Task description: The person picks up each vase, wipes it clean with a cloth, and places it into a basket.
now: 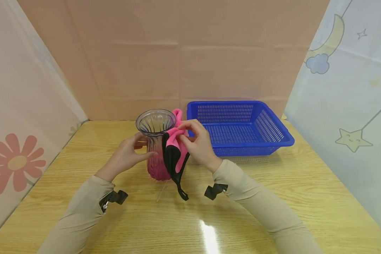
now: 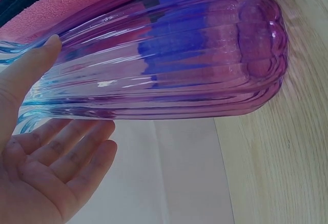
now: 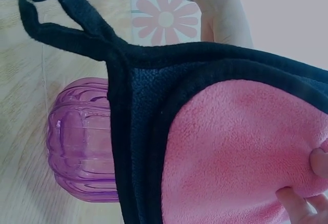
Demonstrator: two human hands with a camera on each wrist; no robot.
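A ribbed glass vase (image 1: 157,155), clear at its flared rim and pink-purple toward the base, stands upright on the table. My left hand (image 1: 127,155) holds it round the neck, thumb in front and fingers on the far side; in the left wrist view the thumb (image 2: 43,57) lies along the glass. My right hand (image 1: 198,141) pinches a pink cloth (image 1: 177,143) with black trim against the vase's right side, just below the rim. The cloth's black hanging loop (image 3: 61,16) dangles low. In the right wrist view the cloth covers much of the vase (image 3: 82,139).
A blue plastic basket (image 1: 241,146) with slotted walls stands behind and to the right of the vase. The wooden table (image 1: 139,225) runs back to a peach backdrop (image 1: 177,70). Patterned sheets (image 1: 352,106) hang at both sides.
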